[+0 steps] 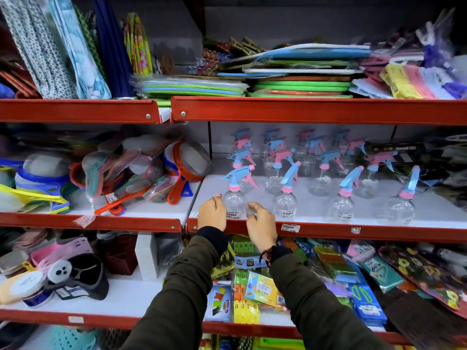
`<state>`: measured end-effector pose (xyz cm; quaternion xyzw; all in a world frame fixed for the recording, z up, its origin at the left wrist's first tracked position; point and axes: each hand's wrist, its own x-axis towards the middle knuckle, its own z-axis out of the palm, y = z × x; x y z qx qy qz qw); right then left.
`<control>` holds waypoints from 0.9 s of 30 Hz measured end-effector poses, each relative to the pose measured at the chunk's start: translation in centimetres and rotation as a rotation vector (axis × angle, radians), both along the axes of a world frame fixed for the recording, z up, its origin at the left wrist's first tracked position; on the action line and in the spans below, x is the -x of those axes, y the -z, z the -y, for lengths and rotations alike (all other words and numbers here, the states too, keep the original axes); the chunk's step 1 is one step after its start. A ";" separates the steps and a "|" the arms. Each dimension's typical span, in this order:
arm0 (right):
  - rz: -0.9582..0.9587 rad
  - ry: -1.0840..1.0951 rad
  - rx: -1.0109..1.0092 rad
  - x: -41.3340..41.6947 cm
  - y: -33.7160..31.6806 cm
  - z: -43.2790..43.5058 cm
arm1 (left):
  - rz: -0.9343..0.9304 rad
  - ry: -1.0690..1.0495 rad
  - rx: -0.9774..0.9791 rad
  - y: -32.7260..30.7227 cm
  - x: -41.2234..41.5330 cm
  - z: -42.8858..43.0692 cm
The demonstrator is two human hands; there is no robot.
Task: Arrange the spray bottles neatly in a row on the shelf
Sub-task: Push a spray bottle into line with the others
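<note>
Spray bottles (pixel 236 200), centre of the frame: clear, glossy plastic bodies with paper price stickers; trigger heads of opaque, smooth pink and blue plastic. Shelf (pixel 379 213): smooth white matt deck; front rail of red painted metal with a slight sheen, fixed by bright metal screws. Strainers (pixel 182 168), centre left: orange and blue glossy plastic frames with fine grey mesh. Mats (pixel 300 79), upper centre: matt foam-like sheets, some in clear glossy film. Sleeves (pixel 182 286), lower centre: dark olive matt cloth. Wrist band (pixel 268 253) near the right sleeve: braided thread, rough.
</note>
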<state>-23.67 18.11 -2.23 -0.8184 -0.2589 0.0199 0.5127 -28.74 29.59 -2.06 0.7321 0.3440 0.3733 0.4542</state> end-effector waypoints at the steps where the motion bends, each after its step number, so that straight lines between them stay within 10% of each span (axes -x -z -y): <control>1: 0.001 0.010 -0.018 0.0 0.0 0.2 | 0.022 -0.032 0.000 0.0 0.0 0.0; 13: 0.026 0.085 -0.348 -1.5 0.0 5.7 | 0.487 0.023 0.010 2.2 -0.3 6.4; 27: -0.084 0.044 -0.090 -8.3 -1.4 9.6 | -0.075 0.133 -0.074 -0.5 -6.6 12.0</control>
